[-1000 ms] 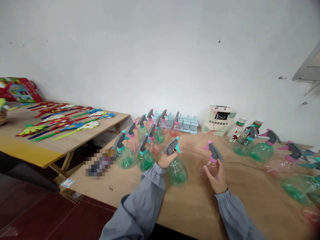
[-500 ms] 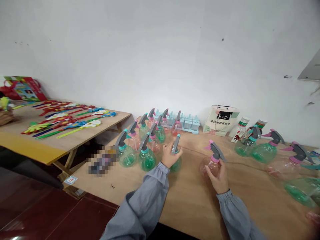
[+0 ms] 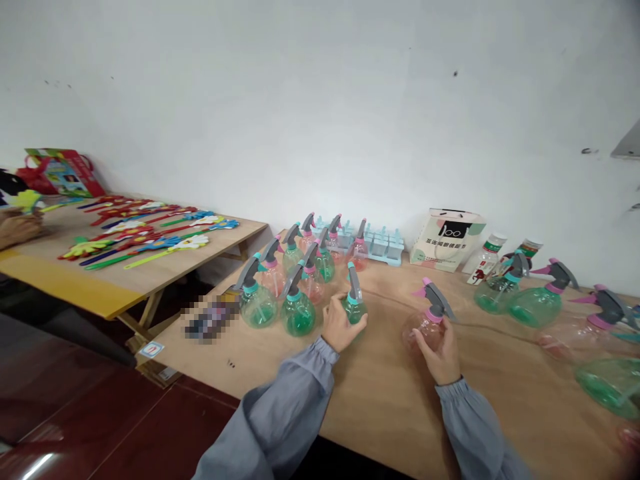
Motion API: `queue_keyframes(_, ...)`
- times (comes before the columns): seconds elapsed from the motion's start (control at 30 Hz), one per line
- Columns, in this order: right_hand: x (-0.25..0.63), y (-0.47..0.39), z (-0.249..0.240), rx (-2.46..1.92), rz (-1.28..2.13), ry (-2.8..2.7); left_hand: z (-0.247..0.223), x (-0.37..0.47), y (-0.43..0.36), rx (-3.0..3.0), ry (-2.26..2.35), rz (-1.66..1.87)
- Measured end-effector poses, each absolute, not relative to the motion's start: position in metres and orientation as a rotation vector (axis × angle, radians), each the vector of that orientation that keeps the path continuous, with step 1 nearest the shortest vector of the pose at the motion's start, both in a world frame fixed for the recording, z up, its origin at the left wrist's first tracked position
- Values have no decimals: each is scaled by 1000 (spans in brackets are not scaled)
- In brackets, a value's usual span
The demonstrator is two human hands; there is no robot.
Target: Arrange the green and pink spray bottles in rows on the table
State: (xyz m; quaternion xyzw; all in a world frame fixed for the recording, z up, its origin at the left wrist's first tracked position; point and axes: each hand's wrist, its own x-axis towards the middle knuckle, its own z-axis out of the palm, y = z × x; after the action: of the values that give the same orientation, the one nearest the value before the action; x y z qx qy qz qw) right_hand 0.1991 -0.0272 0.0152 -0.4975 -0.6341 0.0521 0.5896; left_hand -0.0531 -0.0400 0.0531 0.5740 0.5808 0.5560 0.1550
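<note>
We are cupping our left hand (image 3: 339,325) around an upright green plastic spray bottle (image 3: 354,305), no longer tilted; our right hand (image 3: 440,350) is gripping a pink plastic spray bottle (image 3: 426,325).

Between your left hand (image 3: 339,327) and right hand (image 3: 440,353) the wooden table (image 3: 380,400) lies bare. A cluster of spray bottles (image 3: 290,280) crowds your left; more bottles (image 3: 545,303), somewhat blurred, seem to block the right.
</note>
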Motion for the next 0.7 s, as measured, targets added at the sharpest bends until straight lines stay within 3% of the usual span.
queue_keyframes(0.33,198,-26,14,-1115,134,-1474,42,-66,5,1968,2018,1357)
queue_keyframes(0.7,198,-25,11,-1142,88,-1473,43,-54,77,1759,1997,1457)
